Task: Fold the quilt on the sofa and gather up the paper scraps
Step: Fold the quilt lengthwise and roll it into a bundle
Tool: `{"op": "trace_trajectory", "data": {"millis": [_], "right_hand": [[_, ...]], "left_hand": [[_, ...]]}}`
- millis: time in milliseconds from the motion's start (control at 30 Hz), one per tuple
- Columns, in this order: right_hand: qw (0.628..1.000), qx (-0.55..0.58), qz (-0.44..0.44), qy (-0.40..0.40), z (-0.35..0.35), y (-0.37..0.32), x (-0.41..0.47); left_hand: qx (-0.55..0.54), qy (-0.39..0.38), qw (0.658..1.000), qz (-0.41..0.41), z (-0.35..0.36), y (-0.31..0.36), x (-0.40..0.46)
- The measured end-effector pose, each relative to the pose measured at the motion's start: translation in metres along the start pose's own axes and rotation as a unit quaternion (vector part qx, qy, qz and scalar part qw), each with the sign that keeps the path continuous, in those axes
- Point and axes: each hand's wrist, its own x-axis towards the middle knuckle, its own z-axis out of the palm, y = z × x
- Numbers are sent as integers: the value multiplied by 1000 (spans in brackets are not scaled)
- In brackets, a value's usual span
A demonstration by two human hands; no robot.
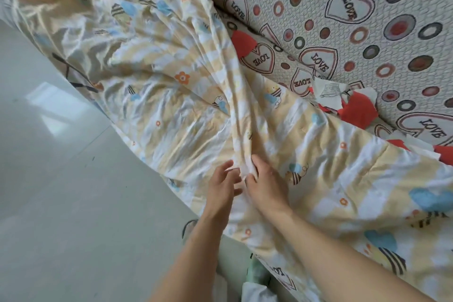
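A pale yellow and white quilt [152,61] with bees, flowers and blue hearts lies spread and rumpled over the sofa seat, one long ridge of cloth running up its middle. My right hand [264,186] pinches the near end of that ridge between thumb and fingers. My left hand [224,184] hovers just left of it with fingers spread, touching the cloth's edge. Red and white paper scraps [353,108] lie torn along the crease between seat and backrest; one red scrap [241,40] lies further left and more red scraps [443,153] lie at the right edge.
The sofa backrest [367,32] has a white cover printed with LOVE hearts and circles. Grey tiled floor [61,191] fills the left and bottom. A slipper toe [188,227] shows under the quilt's hanging edge, and my green-clad leg [256,274] is below.
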Motion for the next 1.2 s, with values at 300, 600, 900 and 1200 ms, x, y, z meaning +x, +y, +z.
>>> {"op": "trace_trajectory", "data": {"millis": [300,600,900,1200], "right_hand": [[980,-44,-75,-180,-3,-20,-1],[948,-111,-127,-271,4,-66,27],[991,7,-41,-127,28,-109,60],[993,91,66,42,52,-200,154]], "left_hand": [[103,150,980,85,-5,55,66],[-29,361,932,26,-64,55,61],[99,68,992,-25,-121,54,93],[160,-178,970,36,-150,74,110]]}}
